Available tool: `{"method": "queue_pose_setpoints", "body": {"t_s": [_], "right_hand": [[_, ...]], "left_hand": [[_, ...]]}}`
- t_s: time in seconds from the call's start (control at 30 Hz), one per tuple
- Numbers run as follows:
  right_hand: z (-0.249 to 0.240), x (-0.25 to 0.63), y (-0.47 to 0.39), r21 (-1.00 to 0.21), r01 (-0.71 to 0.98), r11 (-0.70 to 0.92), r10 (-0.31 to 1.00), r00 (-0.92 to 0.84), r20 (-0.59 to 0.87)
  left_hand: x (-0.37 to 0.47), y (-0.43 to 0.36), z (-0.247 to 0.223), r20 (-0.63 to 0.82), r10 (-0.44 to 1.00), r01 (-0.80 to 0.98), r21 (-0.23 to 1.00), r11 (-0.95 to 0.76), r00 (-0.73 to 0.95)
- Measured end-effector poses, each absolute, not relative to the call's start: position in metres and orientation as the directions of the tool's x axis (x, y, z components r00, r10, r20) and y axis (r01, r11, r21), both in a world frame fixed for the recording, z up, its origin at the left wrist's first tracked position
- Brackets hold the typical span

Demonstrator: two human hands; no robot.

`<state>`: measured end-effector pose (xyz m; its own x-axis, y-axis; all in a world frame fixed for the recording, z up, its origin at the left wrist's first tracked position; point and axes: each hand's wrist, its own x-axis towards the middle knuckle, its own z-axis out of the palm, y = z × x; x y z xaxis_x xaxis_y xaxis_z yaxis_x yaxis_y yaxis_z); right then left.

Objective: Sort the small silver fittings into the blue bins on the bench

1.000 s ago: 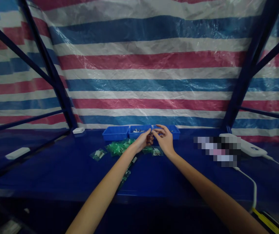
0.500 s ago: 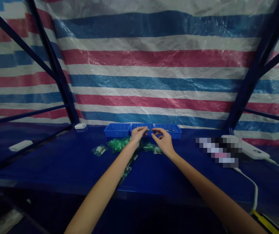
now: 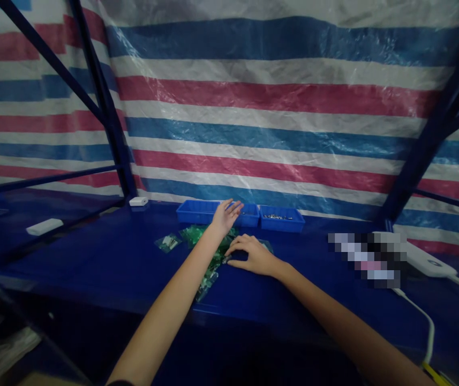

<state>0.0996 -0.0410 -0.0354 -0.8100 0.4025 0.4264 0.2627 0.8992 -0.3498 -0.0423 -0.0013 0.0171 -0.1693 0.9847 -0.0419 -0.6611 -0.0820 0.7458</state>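
Before three blue bins (image 3: 281, 224), left hand (image 3: 225, 217): fingers apart; right hand (image 3: 254, 256): fingers' hold unclear.

Dim, uneven illumination leaves glossy highlights on the striped sheet (image 3: 277, 96) and deep shadow below the tabletop (image 3: 305, 300). Fine detail in the green packets (image 3: 191, 235) is soft; wide-angle stretching affects the edges, and a pixelated patch (image 3: 368, 260) masks an area at right.
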Motion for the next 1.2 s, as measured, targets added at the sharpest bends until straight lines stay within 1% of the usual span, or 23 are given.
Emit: {"method": "queue_pose_setpoints", "body": {"t_s": [0.07,0.17,0.23,0.3,0.37,0.4,0.5,0.57,0.63,0.77,0.9,1.07,1.13,1.2], "right_hand": [[-0.034,0.101,-0.039,-0.34,0.254,0.906,0.39,-0.812,0.433],[-0.029,0.104,-0.032,-0.34,0.262,0.903,0.409,-0.769,0.492],[-0.025,0.107,-0.026,-0.398,0.296,0.868,0.488,-0.656,0.576],[-0.022,0.11,-0.02,-0.512,0.303,0.804,0.593,-0.481,0.646],[-0.021,0.112,-0.014,-0.623,0.263,0.737,0.676,-0.309,0.67],[-0.021,0.113,-0.012,-0.661,0.239,0.711,0.703,-0.241,0.669],[-0.021,0.115,-0.007,-0.72,0.197,0.665,0.746,-0.126,0.654],[-0.021,0.116,-0.005,-0.746,0.18,0.641,0.766,-0.097,0.635],[-0.02,0.117,-0.004,-0.77,0.151,0.62,0.784,-0.08,0.616],[-0.02,0.117,-0.001,-0.799,0.068,0.598,0.801,-0.065,0.595],[-0.02,0.117,0.002,-0.823,-0.005,0.569,0.822,-0.039,0.568],[-0.017,0.119,0.001,-0.823,-0.049,0.567,0.822,-0.035,0.568],[-0.016,0.12,0.0,-0.819,-0.046,0.572,0.818,-0.048,0.574],[-0.016,0.12,0.0,-0.818,-0.032,0.574,0.817,-0.051,0.575]], "left_hand": [[-0.042,-0.005,0.018,-0.008,0.985,-0.582,0.807,-0.094,-0.17],[-0.04,-0.006,0.016,0.035,0.953,-0.379,0.913,-0.153,-0.302],[-0.037,-0.006,0.014,0.044,0.934,-0.297,0.942,-0.157,-0.356],[-0.034,-0.004,0.012,0.046,0.927,-0.23,0.963,-0.14,-0.372],[-0.029,-0.003,0.01,0.074,0.937,-0.126,0.984,-0.123,-0.34],[-0.026,-0.002,0.008,0.085,0.951,-0.073,0.991,-0.111,-0.296],[-0.021,0.0,0.004,0.085,0.989,0.01,0.996,-0.084,-0.119],[-0.02,0.001,0.001,0.105,0.993,0.032,0.994,-0.103,-0.058],[-0.02,0.002,-0.002,0.13,0.991,0.05,0.991,-0.128,-0.039],[-0.021,0.005,-0.004,0.088,0.996,0.064,0.994,-0.087,-0.019],[-0.02,0.007,-0.004,0.073,0.997,0.02,0.997,-0.073,0.011],[-0.017,0.003,-0.005,0.07,0.992,-0.009,0.998,-0.069,0.102],[-0.015,0.0,-0.006,0.045,0.986,-0.046,0.998,-0.038,0.16],[-0.015,-0.003,-0.006,-0.012,0.973,-0.086,0.996,0.033,0.229]]}}
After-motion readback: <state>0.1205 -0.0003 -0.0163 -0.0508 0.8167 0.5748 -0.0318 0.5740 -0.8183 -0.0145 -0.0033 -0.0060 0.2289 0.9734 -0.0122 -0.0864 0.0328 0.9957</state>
